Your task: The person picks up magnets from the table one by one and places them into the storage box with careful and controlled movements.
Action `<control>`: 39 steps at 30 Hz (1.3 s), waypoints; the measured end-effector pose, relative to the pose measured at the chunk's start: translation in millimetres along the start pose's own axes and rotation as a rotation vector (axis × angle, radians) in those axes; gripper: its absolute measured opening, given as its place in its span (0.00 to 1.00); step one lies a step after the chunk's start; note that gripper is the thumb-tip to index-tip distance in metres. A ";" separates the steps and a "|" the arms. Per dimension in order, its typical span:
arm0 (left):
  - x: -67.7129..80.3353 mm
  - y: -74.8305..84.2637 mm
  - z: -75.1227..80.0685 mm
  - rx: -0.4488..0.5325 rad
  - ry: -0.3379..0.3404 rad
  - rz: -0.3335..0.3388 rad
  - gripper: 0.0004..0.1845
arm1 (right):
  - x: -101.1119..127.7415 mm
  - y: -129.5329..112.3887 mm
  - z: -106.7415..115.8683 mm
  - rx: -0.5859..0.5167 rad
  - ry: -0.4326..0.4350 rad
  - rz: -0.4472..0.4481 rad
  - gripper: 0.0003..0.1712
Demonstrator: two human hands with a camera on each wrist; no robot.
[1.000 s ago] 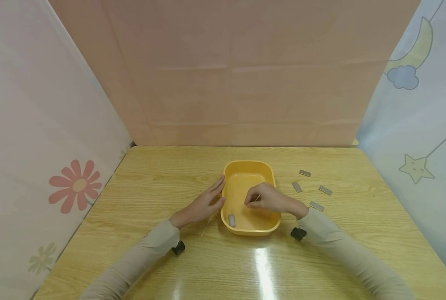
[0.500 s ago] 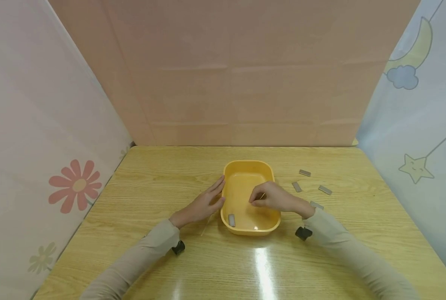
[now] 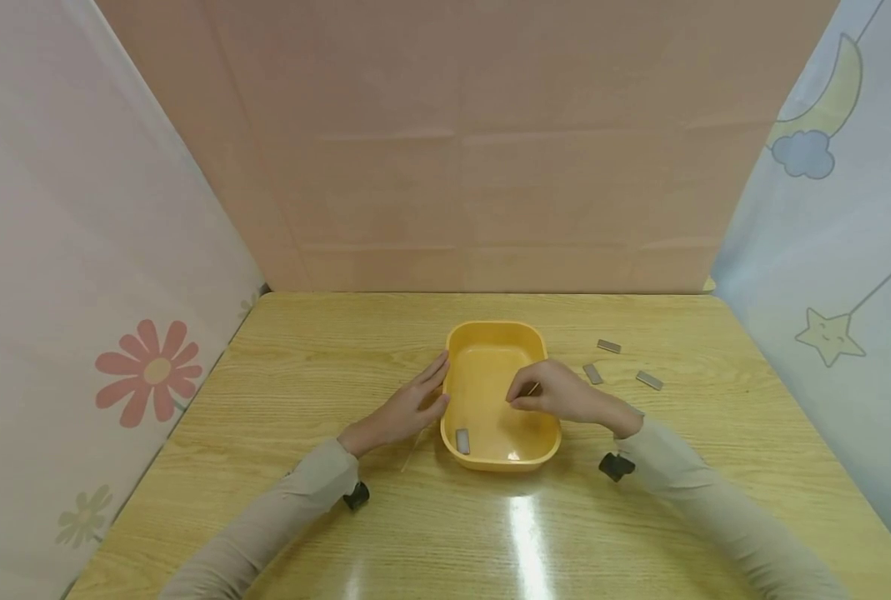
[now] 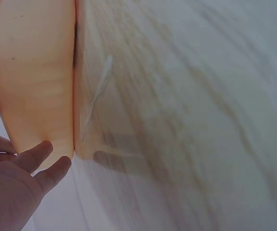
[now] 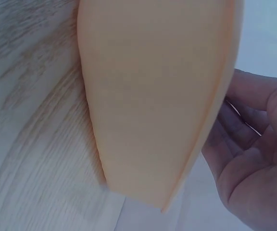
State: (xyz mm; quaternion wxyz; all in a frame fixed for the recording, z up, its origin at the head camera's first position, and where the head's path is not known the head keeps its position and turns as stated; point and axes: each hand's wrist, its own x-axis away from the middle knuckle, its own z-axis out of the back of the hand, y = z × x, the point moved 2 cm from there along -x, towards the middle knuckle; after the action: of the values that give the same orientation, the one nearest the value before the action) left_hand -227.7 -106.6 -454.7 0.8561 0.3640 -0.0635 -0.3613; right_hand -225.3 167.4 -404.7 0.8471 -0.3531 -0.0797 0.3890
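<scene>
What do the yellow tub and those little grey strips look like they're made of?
The yellow tub looks like moulded plastic: smooth, rounded corners, a soft gloss. The grey strips seem to be thin flat metal, dull silver, though they are too small to be sure. The table shows a glossy wood-grain surface, possibly laminate.

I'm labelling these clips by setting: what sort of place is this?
Probably a staged tabletop recording booth, not a lived-in room: a wooden table screened by pink sheeting and cartoon-print curtains, bearing only a yellow tub.

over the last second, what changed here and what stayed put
The right hand drew back to the right across the yellow tub, covering one grey strip on the table. The left hand stayed flat against the tub's left wall; the strip inside did not move.
</scene>
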 end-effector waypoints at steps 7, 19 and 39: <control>0.0 -0.4 -0.3 0.003 0.003 -0.003 0.34 | 5.8 0.5 7.9 0.012 0.028 -0.022 0.02; 1.0 -0.5 -0.4 0.018 0.006 -0.006 0.34 | 15.0 2.6 15.3 0.025 0.055 -0.035 0.02; -0.9 -2.4 -0.9 0.023 0.010 -0.010 0.34 | 29.9 9.5 32.8 -0.034 0.096 -0.056 0.02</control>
State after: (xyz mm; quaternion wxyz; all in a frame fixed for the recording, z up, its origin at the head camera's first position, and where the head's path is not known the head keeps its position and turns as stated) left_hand -229.4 -106.7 -456.8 0.8502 0.3760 -0.0617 -0.3632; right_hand -224.0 210.6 -391.0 0.8543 -0.3834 -0.0556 0.3466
